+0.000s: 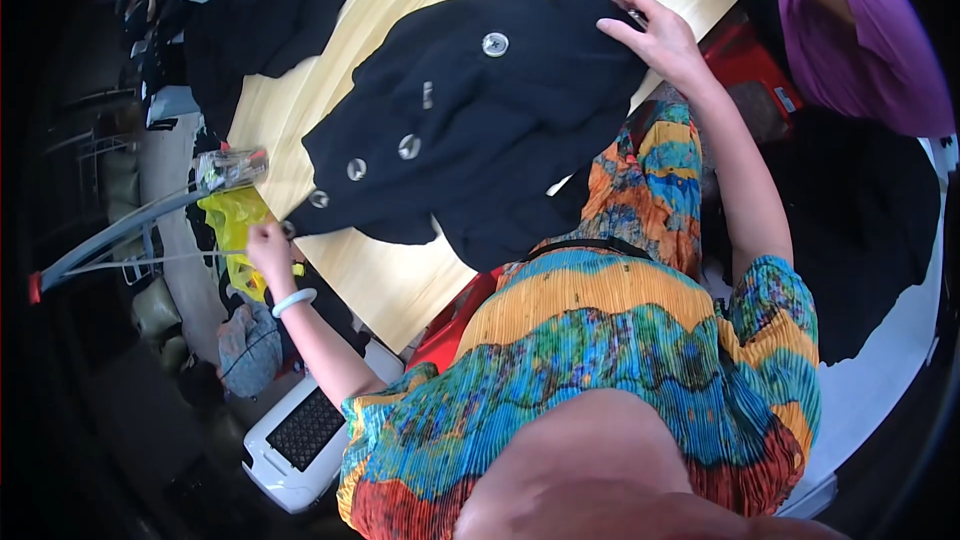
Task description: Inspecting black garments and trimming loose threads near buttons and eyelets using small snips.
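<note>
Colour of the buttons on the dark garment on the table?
Silvery metallic buttons on the black garment; head view shows it best.

A crinkly see-through plastic packet (232, 168) sits at the left edge of the wooden table, a yellow plastic bag (234, 225) hangs just under it, and a small white label (786, 99) is stuck on a red box at the right.

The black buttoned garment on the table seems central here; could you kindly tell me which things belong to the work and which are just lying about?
In hand:
black buttoned garment
left hand at its corner
right hand on its far edge

Lying about:
yellow bag
other dark clothes
white machine
</note>
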### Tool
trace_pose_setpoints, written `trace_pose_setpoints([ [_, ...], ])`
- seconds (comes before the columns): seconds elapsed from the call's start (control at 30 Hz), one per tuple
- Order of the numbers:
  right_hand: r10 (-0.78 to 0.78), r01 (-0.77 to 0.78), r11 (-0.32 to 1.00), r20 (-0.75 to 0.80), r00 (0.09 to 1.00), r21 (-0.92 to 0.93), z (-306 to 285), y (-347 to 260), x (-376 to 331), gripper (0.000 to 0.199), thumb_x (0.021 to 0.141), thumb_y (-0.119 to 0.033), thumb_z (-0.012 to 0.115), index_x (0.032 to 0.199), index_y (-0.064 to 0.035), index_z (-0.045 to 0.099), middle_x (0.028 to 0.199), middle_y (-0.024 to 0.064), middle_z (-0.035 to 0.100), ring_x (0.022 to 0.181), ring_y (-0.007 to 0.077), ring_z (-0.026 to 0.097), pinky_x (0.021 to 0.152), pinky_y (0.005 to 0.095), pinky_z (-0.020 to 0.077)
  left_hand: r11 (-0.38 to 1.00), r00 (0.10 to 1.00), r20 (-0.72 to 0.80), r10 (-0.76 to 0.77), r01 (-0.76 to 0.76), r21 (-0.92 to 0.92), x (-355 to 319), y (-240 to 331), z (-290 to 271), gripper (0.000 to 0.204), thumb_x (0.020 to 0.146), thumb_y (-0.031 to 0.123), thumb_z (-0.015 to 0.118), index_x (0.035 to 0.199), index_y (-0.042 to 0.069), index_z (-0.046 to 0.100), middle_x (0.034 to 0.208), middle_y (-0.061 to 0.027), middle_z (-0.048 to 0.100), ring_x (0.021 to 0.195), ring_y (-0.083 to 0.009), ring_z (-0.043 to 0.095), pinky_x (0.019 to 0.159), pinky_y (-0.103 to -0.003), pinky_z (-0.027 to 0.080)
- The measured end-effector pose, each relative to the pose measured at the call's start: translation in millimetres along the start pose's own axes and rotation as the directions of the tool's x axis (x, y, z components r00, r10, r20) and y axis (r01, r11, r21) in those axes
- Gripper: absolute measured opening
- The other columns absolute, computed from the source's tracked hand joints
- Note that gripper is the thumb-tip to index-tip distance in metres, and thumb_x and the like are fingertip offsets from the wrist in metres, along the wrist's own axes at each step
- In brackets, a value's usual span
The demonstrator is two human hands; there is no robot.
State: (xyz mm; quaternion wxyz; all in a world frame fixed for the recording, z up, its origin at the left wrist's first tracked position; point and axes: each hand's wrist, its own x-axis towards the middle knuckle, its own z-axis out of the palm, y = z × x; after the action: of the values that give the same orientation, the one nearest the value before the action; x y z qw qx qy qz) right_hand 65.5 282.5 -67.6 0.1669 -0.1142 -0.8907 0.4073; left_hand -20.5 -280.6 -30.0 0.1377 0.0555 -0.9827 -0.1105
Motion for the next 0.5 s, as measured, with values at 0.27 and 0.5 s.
trace_pose_setpoints([
  [0.27, -0.187, 0.189, 0.982, 0.271, 0.944, 0.018, 12.5, -49.5, -29.8, 0.048, 0.07, -0.024, 0.069, 0.111, -0.005, 0.052, 0.098, 0.0092, 0.056, 0.08, 0.0208, 0.057, 0.071, 0.0269, 0.0458, 0.894, 0.946, 0.123, 0.298, -0.232, -0.384, -22.2, 153.7, 15.3, 0.033, 0.079, 0.021, 0.061, 0.1, -0.002, 0.053, 0.093, -0.0169, 0.056, 0.088, -0.0257, 0.055, 0.078, -0.032, 0.043],
  [0.5, -0.146, 0.145, 0.908, -0.027, 0.989, 0.394, -31.0, -89.7, -2.0, 0.016, 0.075, -0.002, 0.061, 0.09, -0.0001, 0.057, 0.083, 0.0012, 0.056, 0.071, 0.0067, 0.052, 0.065, 0.0194, 0.0428, 0.712, 0.739, 0.115, 0.664, -0.578, -0.399, -69.4, 243.6, -9.5, 0.094, 0.059, 0.032, 0.076, 0.127, -0.007, 0.024, 0.13, -0.0293, 0.028, 0.121, -0.0398, 0.03, 0.1, -0.039, 0.028],
])
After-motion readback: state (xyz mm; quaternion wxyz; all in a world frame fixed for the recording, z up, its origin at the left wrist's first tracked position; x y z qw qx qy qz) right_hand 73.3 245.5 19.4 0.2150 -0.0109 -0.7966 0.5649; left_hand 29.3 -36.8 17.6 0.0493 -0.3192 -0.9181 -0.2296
